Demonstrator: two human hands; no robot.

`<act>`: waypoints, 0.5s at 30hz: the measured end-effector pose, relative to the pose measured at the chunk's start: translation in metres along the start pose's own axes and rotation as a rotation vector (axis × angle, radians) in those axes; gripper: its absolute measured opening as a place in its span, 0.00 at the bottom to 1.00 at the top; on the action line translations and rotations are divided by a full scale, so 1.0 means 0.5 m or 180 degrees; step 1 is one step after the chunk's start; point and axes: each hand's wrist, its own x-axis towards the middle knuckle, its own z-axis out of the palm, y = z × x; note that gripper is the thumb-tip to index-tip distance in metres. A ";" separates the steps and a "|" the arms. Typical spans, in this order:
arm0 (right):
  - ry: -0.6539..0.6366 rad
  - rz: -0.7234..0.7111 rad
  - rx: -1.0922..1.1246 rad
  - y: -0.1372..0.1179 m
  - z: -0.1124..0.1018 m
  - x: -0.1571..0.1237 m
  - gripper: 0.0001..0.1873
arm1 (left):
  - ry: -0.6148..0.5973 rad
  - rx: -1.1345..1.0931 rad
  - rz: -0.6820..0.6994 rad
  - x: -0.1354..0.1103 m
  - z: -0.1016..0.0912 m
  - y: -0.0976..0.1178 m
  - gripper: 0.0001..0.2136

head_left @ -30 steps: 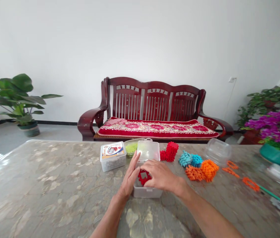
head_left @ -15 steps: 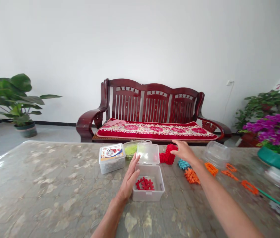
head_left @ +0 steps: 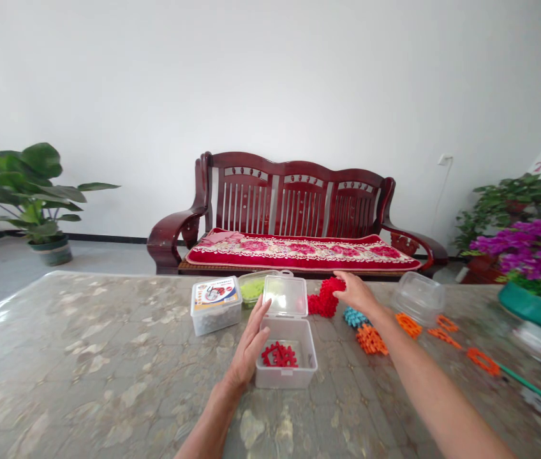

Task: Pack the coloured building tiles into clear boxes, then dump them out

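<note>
My left hand (head_left: 251,347) lies flat with fingers stretched out against the left wall of a clear plastic box (head_left: 286,377) whose lid (head_left: 286,295) stands open. A red snowflake piece (head_left: 279,355) lies inside the box. My right hand (head_left: 356,292) reaches over the table and rests on a red cluster of interlocked pieces (head_left: 324,301); its fingers curl over the cluster's top. A teal cluster (head_left: 353,316) and an orange cluster (head_left: 370,340) lie just under my right forearm.
A closed labelled box (head_left: 215,305) and a tub of green pieces (head_left: 252,287) stand left of the lid. A clear empty tub (head_left: 418,294), loose orange pieces (head_left: 482,359), a green stick (head_left: 533,382) and a purple flower pot (head_left: 536,306) are to the right. A wooden bench (head_left: 294,217) stands behind the marble table (head_left: 83,357).
My right hand left the box, leaving the red piece inside, and reached to the red cluster, where it has now settled. My left hand stayed by the box.
</note>
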 end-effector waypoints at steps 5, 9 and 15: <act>-0.0099 -0.0239 0.0866 -0.074 -0.037 -0.032 0.34 | 0.0011 0.0017 0.0028 0.001 0.001 -0.006 0.26; -0.0848 -0.0822 0.0997 -0.186 -0.067 -0.090 0.34 | 0.0023 0.0043 0.0031 0.002 0.002 -0.008 0.26; -0.1592 -0.1346 0.0657 -0.279 -0.057 -0.152 0.35 | 0.0025 0.0073 0.0050 0.002 0.004 -0.008 0.26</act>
